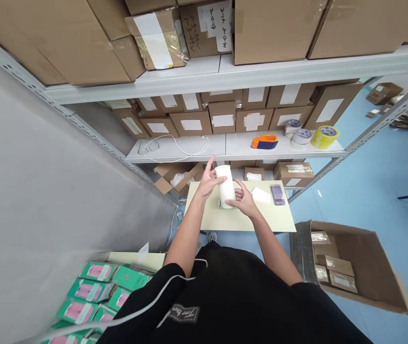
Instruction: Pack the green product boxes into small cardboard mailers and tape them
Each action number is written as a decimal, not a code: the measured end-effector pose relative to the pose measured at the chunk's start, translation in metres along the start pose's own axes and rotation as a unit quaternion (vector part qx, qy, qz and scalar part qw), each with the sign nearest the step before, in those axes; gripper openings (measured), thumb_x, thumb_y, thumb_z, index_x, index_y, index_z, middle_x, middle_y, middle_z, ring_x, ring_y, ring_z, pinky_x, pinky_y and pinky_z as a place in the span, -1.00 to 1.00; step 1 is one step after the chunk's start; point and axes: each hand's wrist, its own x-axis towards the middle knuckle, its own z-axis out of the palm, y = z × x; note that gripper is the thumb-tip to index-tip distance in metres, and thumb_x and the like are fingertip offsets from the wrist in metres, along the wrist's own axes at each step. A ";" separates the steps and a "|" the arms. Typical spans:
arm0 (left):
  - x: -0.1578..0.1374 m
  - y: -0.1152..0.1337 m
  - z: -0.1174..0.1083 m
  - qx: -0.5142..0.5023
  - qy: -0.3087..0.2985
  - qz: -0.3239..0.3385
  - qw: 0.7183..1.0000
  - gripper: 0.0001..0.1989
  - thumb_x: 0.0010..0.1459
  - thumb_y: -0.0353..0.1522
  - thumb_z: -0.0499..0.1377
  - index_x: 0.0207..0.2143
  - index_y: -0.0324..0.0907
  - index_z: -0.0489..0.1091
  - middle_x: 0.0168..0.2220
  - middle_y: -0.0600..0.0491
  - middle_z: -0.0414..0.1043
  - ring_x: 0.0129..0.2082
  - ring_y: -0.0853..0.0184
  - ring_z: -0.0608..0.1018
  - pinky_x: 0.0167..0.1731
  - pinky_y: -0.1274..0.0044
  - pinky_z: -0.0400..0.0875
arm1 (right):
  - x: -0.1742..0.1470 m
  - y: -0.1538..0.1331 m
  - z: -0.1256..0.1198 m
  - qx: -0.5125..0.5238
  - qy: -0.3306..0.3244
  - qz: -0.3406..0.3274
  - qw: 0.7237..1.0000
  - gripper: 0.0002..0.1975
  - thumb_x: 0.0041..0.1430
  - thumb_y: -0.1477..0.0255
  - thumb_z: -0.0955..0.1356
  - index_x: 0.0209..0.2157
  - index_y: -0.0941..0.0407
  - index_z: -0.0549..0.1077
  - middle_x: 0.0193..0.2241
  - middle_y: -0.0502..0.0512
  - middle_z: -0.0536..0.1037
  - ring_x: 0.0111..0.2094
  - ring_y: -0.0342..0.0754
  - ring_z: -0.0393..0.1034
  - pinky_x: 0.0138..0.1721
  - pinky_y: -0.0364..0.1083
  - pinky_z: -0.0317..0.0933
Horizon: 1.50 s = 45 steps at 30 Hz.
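A white cylinder [226,187], its exact kind unclear, is held tilted slightly over the pale yellow table [221,221]. My left hand [207,183] grips its upper left side, thumb across the front and index finger pointing up. Lower on the right, my right hand [244,200] has its thumb on the front near the base, with fingers curled at the side. Something small and greenish shows at the cylinder's lower left edge. To the right of my right hand lie a white paper [260,195] and a purple, pixelated rectangular item [277,195].
A shelf [238,143] behind the table carries an orange-and-blue tape dispenser [264,142], yellow tape [324,137] and a white cable [170,159]. An open carton [372,267] with small boxes stands at right. Green boxes [82,308] are stacked at lower left.
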 end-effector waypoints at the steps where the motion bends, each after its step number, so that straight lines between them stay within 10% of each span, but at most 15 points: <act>1: -0.001 -0.003 0.000 -0.005 0.002 0.003 1.000 0.30 -0.10 -0.16 0.56 0.53 -0.02 -0.13 0.10 -0.11 0.55 0.05 0.15 0.61 0.06 0.33 0.52 | 0.000 0.000 0.000 -0.016 0.017 -0.004 1.000 0.19 -0.12 0.15 0.62 0.47 -0.06 0.04 -0.14 0.09 0.59 -0.11 0.11 0.55 -0.04 0.12 0.47; 5: 0.007 -0.012 -0.002 0.010 0.023 -0.020 0.999 0.27 -0.14 -0.17 0.58 0.51 -0.05 -0.03 0.01 -0.08 0.58 0.04 0.14 0.62 0.08 0.32 0.50 | 0.003 0.000 0.003 -0.071 0.096 -0.022 0.993 0.23 -0.16 0.17 0.64 0.47 -0.06 0.02 -0.12 0.10 0.58 -0.09 0.12 0.54 0.01 0.15 0.46; 11: 0.024 -0.012 -0.011 -0.002 0.000 -0.035 0.999 0.16 0.03 -0.09 0.48 0.52 -0.11 -0.06 -0.05 -0.08 0.62 -0.05 0.16 0.65 0.06 0.29 0.51 | 0.016 -0.003 0.008 0.030 0.019 0.020 0.999 0.29 -0.07 0.17 0.59 0.52 -0.09 -0.19 -0.08 0.11 0.58 -0.09 0.16 0.57 -0.13 0.14 0.54; 39: 0.050 -0.019 -0.025 0.011 0.079 -0.080 0.994 0.37 -0.04 -0.20 0.57 0.56 0.02 -0.30 0.15 -0.13 0.54 0.06 0.16 0.61 0.16 0.29 0.47 | 0.065 0.011 0.025 0.005 0.087 0.019 0.996 0.34 -0.16 0.23 0.66 0.52 -0.15 -0.11 -0.01 0.12 0.52 -0.07 0.12 0.51 -0.02 0.14 0.48; 45: 0.057 -0.022 -0.032 -0.024 0.042 -0.100 0.994 0.14 0.10 -0.20 0.49 0.54 0.01 -0.13 0.14 -0.12 0.56 0.06 0.18 0.62 0.13 0.32 0.49 | 0.069 0.015 0.025 0.037 0.089 0.039 0.995 0.38 -0.17 0.25 0.65 0.53 -0.17 -0.17 0.02 0.12 0.51 -0.07 0.14 0.53 -0.04 0.15 0.50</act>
